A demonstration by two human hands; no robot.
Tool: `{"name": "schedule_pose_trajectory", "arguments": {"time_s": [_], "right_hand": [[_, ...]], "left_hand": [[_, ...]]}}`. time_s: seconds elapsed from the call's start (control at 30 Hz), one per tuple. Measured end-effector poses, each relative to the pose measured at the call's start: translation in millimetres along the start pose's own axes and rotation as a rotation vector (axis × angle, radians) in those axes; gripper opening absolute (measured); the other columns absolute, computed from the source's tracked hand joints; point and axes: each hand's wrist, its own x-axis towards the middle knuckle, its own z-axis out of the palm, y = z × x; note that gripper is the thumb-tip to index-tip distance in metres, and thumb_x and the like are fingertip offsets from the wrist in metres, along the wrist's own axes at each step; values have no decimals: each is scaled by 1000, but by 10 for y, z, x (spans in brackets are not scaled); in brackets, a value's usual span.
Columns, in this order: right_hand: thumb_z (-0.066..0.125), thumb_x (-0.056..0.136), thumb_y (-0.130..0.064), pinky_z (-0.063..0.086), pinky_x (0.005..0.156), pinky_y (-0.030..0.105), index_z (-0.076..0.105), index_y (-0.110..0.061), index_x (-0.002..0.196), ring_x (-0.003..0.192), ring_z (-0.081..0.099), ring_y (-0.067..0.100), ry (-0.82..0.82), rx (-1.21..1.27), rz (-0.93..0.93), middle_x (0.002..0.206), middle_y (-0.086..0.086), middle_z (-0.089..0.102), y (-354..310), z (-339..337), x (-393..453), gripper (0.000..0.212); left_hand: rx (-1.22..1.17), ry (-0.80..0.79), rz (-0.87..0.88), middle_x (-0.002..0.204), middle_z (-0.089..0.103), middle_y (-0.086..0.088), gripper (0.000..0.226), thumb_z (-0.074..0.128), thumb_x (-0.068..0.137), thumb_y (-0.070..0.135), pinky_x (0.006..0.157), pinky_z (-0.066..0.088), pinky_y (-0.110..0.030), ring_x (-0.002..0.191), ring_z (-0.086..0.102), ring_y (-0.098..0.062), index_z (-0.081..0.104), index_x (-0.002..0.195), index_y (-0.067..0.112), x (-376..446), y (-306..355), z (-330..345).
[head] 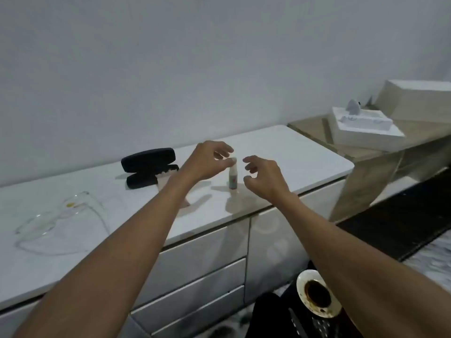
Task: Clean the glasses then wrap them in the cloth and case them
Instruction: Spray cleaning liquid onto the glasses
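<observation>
A small white spray bottle (233, 180) stands upright on the white cabinet top (292, 154). My left hand (205, 162) hovers just left of it, fingers spread, with the thumb tip at the bottle's cap. On the bottle's right, my right hand (266, 179) has its fingers curled apart and holds nothing. Further left, a black glasses case (148, 158) lies open, and a pale cloth (166, 175) shows in its lower half. At the far left lies a clear item with a yellowish spot (70, 203); whether it is the glasses I cannot tell.
A clear plastic sheet (61, 223) lies on the left of the cabinet top. To the right, a beige table holds a white foam tray (361, 128). On the floor below sits a white saucer with dark residue (317, 293). Drawers run along the cabinet front.
</observation>
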Motion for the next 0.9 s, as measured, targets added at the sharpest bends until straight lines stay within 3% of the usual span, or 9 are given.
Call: {"name": "schedule_pose_trajectory", "arguments": {"time_s": [0.2,0.4,0.53,0.73,0.9], "right_hand": [[79,83,-42,55,91,37,66,-16,128,101,69,18,-46,93,79,109,4,75,0,212,-155,54],[74,86,-37,57,79,41,66,-19,97,84,70,18,20,197,138,86,-3,75,-10,444,-69,22],[73,88,-31,52,72,35,65,-16,91,81,69,21,29,189,138,83,1,74,1,456,-16,17],[75,87,-29,55,76,35,69,-16,97,85,71,21,54,186,157,90,3,76,91,390,50,18],[74,89,-29,55,76,37,69,-13,98,83,70,21,187,175,169,92,1,74,170,279,101,19]], "left_hand": [[16,17,18,100,73,5,29,79,84,25,80,51,-21,95,69,-9,73,111,19,-164,61,141],[33,87,27,90,75,4,14,78,82,15,85,59,-36,87,72,-11,71,93,18,-25,-5,219],[-14,119,1,89,74,0,23,78,82,15,79,55,-28,86,72,-15,71,104,16,17,-28,261],[-85,258,70,86,74,2,14,77,84,10,77,55,-21,79,71,-13,76,98,12,171,61,224],[-43,216,13,87,76,-3,17,80,81,12,82,59,-34,82,72,-18,77,97,15,188,-63,306]]}}
